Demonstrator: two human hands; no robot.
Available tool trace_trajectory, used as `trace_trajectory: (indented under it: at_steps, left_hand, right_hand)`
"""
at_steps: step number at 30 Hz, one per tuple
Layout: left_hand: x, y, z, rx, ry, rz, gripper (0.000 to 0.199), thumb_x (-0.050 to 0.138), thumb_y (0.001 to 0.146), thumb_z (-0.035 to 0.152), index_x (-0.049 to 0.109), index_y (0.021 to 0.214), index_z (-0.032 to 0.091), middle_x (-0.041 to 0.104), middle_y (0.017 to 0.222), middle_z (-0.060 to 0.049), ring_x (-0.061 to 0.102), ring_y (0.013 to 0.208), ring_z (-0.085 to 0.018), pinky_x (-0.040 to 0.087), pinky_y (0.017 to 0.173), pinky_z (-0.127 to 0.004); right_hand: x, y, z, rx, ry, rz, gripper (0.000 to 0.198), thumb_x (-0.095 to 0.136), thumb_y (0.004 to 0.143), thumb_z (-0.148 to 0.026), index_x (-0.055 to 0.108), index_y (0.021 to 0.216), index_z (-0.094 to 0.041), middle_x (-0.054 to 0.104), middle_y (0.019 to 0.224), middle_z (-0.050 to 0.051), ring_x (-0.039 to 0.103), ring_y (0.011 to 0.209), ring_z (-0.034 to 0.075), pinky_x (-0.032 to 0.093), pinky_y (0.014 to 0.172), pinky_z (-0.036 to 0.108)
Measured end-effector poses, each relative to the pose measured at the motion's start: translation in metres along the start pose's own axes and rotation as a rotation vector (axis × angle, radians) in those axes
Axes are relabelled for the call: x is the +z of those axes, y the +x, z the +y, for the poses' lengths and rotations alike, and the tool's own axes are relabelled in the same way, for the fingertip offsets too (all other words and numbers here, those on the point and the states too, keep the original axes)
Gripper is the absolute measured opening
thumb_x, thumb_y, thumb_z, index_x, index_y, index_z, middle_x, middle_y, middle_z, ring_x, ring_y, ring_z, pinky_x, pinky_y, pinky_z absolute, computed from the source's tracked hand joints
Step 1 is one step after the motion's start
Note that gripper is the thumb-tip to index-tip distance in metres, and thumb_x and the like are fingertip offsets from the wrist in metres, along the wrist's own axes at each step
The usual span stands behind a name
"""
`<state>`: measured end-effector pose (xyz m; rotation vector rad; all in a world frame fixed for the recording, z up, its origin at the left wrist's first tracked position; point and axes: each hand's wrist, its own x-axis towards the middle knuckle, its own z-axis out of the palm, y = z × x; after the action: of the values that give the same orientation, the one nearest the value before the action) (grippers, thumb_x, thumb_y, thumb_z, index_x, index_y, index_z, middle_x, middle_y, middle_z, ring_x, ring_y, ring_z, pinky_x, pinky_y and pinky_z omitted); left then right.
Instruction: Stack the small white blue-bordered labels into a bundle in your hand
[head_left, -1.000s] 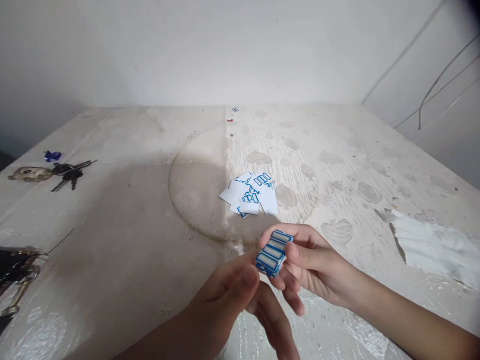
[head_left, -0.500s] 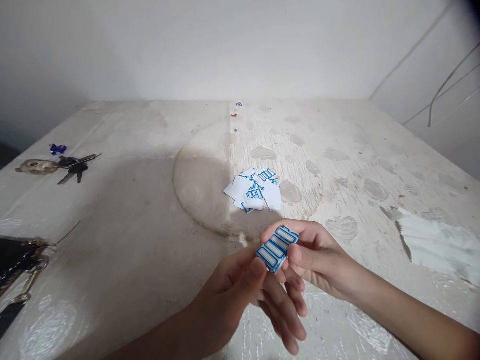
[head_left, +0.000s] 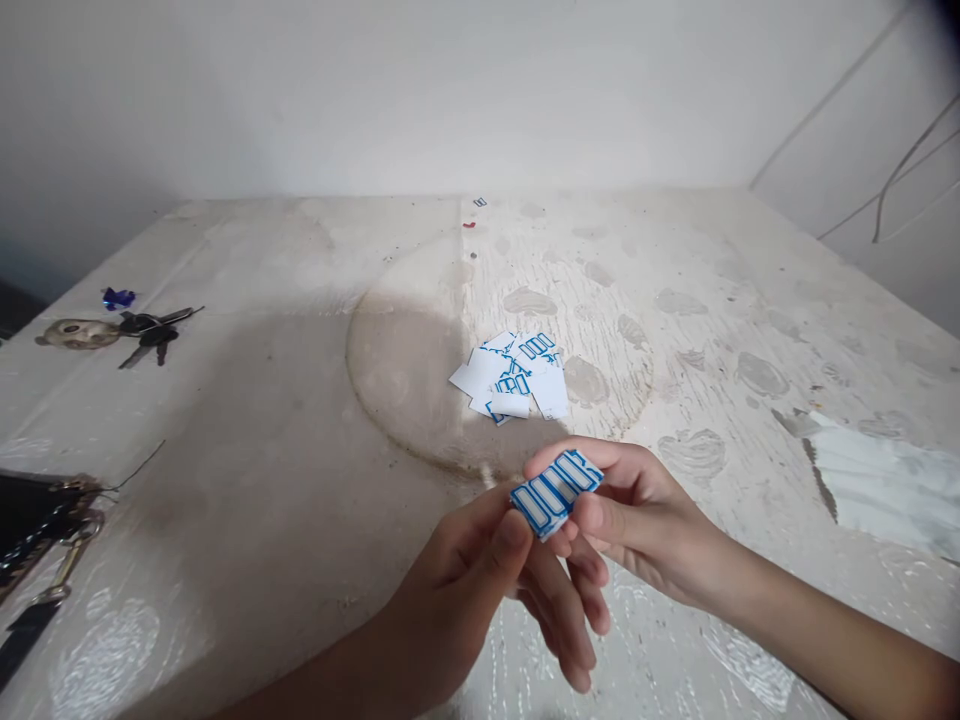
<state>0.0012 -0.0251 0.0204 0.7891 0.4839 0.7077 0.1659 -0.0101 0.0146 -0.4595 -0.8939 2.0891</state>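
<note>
Between my two hands is a small stack of paper pieces [head_left: 556,493], white with blue-outlined oblong shapes on top. My left hand [head_left: 487,580] pinches its near left end between thumb and fingers. At the right end, my right hand [head_left: 637,510] grips it with the thumb in front and the index finger along the far edge. Beyond my hands, a loose pile of white paper pieces [head_left: 514,378] with blue printing lies on the table. Some of those pieces overlap, with plain white sides up. How many layers are in the held stack I cannot tell.
Keys with a fob [head_left: 82,334] lie at the far left beside a shiny purple scrap [head_left: 118,298]. A black bag or strap with a metal clasp [head_left: 71,555] is at the left edge. A whitish torn sheet [head_left: 885,485] lies to the right. A wall stands behind the table.
The held stack has turned slightly and its right end sits a little farther right. Both hands keep their grip. The camera view has shifted slightly.
</note>
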Motion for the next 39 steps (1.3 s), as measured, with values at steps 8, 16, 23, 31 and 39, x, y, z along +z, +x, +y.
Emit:
trace_trajectory:
  at_steps: [8, 16, 23, 31, 39]
  left_hand:
    - [-0.004, -0.004, -0.005, 0.082, 0.105, 0.044, 0.041, 0.062, 0.08, 0.033, 0.042, 0.114, 0.023, 0.065, 0.083, -0.003, 0.064, 0.069, -0.015, 0.051, 0.064, -0.03]
    - [0.001, -0.007, 0.002, 0.098, 0.5, 0.272, 0.021, 0.053, 0.086, 0.024, 0.044, 0.105, 0.026, 0.07, 0.079, 0.001, 0.064, 0.074, -0.012, 0.047, 0.061, -0.02]
    - [0.0, -0.008, 0.001, 0.125, 0.546, 0.353, 0.021, 0.055, 0.085, 0.025, 0.05, 0.105, 0.024, 0.071, 0.084, 0.0, 0.064, 0.076, -0.014, 0.047, 0.069, -0.025]
    - [0.007, -0.002, 0.014, 0.187, 0.413, 0.226, 0.022, 0.057, 0.083, 0.014, 0.053, 0.102, 0.025, 0.071, 0.076, 0.004, 0.065, 0.066, -0.01, 0.048, 0.073, -0.025]
    - [-0.008, -0.003, 0.003, 0.076, 0.034, 0.201, 0.021, 0.06, 0.082, 0.028, 0.061, 0.1, 0.017, 0.068, 0.068, -0.003, 0.064, 0.056, -0.014, 0.052, 0.055, -0.025]
  right_hand:
    - [0.009, -0.007, -0.006, -0.11, -0.191, 0.072, 0.022, 0.055, 0.089, -0.014, 0.058, 0.11, -0.021, 0.059, 0.061, -0.003, 0.064, 0.054, 0.011, 0.055, 0.05, 0.018]
    - [0.01, -0.006, -0.002, -0.1, -0.35, 0.135, 0.024, 0.059, 0.085, -0.012, 0.058, 0.107, -0.021, 0.06, 0.065, -0.003, 0.062, 0.051, 0.009, 0.054, 0.051, 0.02]
    - [0.011, -0.006, 0.0, -0.153, -0.397, 0.123, 0.025, 0.057, 0.086, -0.012, 0.057, 0.109, -0.022, 0.057, 0.068, -0.003, 0.058, 0.054, 0.008, 0.055, 0.051, 0.021]
    - [0.01, -0.006, -0.002, -0.127, -0.309, 0.119, 0.017, 0.054, 0.089, -0.016, 0.057, 0.106, -0.019, 0.058, 0.068, -0.001, 0.057, 0.053, 0.008, 0.055, 0.051, 0.021]
    - [0.004, -0.002, -0.006, 0.003, -0.053, 0.019, 0.018, 0.055, 0.089, -0.024, 0.057, 0.105, -0.015, 0.064, 0.074, 0.003, 0.062, 0.056, 0.01, 0.056, 0.052, 0.022]
